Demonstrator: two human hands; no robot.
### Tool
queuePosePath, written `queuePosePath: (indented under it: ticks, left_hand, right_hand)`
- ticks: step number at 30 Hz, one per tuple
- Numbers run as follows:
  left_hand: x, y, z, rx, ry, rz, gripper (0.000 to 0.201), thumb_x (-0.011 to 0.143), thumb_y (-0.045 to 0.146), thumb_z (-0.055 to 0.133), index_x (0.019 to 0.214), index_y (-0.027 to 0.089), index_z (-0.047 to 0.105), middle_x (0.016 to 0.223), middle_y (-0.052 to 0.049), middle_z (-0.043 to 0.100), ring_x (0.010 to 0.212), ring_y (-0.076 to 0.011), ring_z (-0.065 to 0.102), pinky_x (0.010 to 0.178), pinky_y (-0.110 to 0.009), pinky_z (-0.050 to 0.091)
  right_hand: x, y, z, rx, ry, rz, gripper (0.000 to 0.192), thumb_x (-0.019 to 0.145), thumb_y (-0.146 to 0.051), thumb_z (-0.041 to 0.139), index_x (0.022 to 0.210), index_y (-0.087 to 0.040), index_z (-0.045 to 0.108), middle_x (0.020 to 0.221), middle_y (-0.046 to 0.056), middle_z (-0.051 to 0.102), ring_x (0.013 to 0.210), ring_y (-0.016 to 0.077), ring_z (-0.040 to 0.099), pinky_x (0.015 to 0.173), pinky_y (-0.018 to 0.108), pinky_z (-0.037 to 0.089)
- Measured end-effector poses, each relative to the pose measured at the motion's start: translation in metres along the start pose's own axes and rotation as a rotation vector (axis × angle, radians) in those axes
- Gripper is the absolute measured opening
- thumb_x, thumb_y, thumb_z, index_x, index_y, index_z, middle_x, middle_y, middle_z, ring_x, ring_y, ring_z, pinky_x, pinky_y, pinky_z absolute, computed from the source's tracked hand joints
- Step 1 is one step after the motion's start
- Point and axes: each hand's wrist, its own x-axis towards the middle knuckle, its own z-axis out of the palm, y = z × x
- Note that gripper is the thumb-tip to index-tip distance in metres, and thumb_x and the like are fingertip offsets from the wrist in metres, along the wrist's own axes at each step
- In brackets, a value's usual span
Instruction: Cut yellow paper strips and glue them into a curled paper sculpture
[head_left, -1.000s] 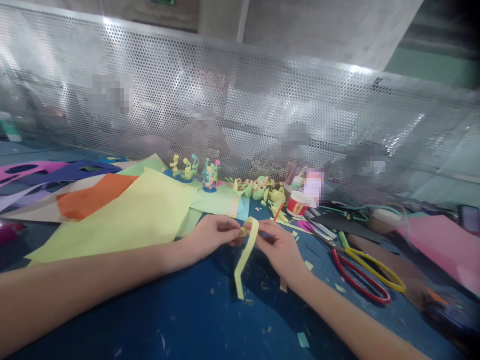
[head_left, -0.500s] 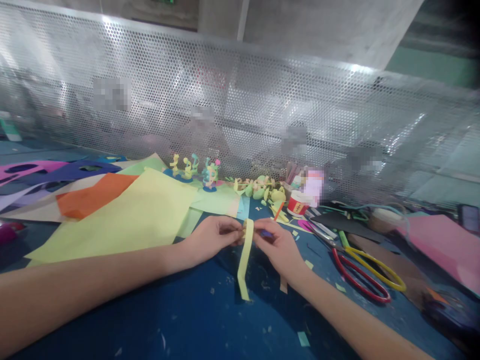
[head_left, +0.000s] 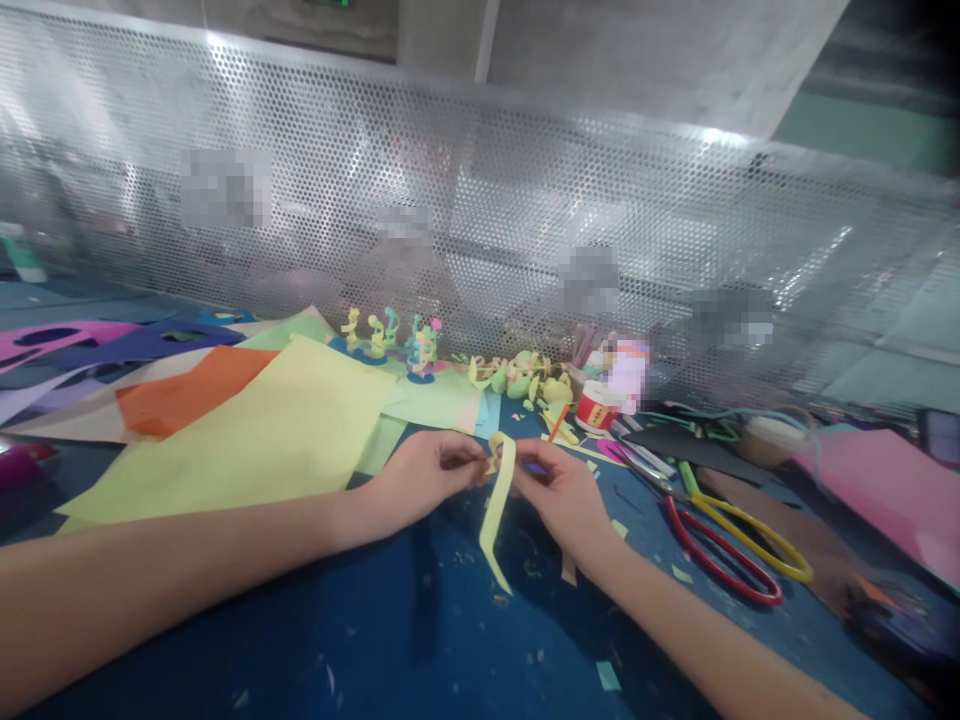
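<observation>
Yellow paper strip (head_left: 498, 505), thin and curling, is pinched at its top between my left hand (head_left: 429, 473) and right hand (head_left: 559, 490), mid-surface; its loose tail has swung rightward, so the rolling is progressing.

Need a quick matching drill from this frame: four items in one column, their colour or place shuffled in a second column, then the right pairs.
Items:
1. paper strip
2. scissors
3. glue pot
4. large paper sheet

Descriptions:
A. red and yellow handles, on the table right of the right hand
B. pale yellow, flat on the table behind the left forearm
C. pinched between both hands, loose end hanging to the blue tabletop
D. white with a red band, near the mesh screen

Pairs: 1-C, 2-A, 3-D, 4-B. The left hand grips the strip's top.
</observation>
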Motion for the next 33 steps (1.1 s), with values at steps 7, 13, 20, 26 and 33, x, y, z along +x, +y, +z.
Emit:
queuePosePath:
  ticks: [7,13,20,26,33]
  left_hand:
    - [-0.0025,0.0019,0.0019,0.108,0.028,0.013,0.018,0.077,0.030,0.050,0.083,0.020,0.064,0.081,-0.001,0.067,0.077,-0.0152,0.061,0.073,-0.025,0.047]
    - [-0.0022,0.0025,0.0019,0.109,0.041,0.022,0.019,0.077,0.031,0.050,0.083,0.020,0.064,0.084,-0.001,0.068,0.080,-0.0157,0.061,0.075,-0.026,0.047]
    - [-0.0021,0.0027,0.0015,0.136,0.024,0.047,0.018,0.079,0.029,0.049,0.084,0.021,0.064,0.086,0.000,0.067,0.081,-0.0149,0.061,0.077,-0.025,0.046]
    - [-0.0027,0.0039,0.0007,0.201,0.029,0.065,0.019,0.080,0.029,0.047,0.085,0.021,0.063,0.083,0.000,0.066,0.078,-0.0149,0.060,0.074,-0.025,0.046]
    - [-0.0017,0.0029,-0.0005,0.182,0.031,0.068,0.018,0.079,0.028,0.048,0.084,0.021,0.064,0.081,0.001,0.065,0.076,-0.0141,0.059,0.071,-0.024,0.045]
  right_hand:
    - [-0.0010,0.0032,-0.0008,-0.027,0.014,-0.007,0.019,0.074,-0.025,0.055,0.090,-0.021,0.064,0.076,0.001,0.063,0.064,0.0146,0.057,0.062,0.027,0.048]
    - [-0.0002,0.0016,-0.0011,-0.082,0.010,-0.065,0.020,0.073,-0.021,0.055,0.090,-0.022,0.065,0.082,0.002,0.062,0.075,0.0162,0.057,0.066,0.026,0.047]
    - [0.0001,-0.0031,-0.0012,-0.091,-0.013,-0.118,0.020,0.074,-0.018,0.053,0.090,-0.023,0.064,0.086,0.002,0.060,0.079,0.0160,0.056,0.065,0.025,0.046]
    - [0.0016,0.0000,-0.0016,-0.096,-0.034,-0.123,0.016,0.076,-0.019,0.054,0.089,-0.023,0.063,0.084,0.001,0.058,0.079,0.0145,0.055,0.067,0.024,0.045]
    - [0.0007,-0.0002,-0.0011,-0.094,-0.087,-0.082,0.014,0.080,-0.029,0.051,0.089,-0.021,0.058,0.084,0.001,0.055,0.076,0.0140,0.053,0.065,0.025,0.044]
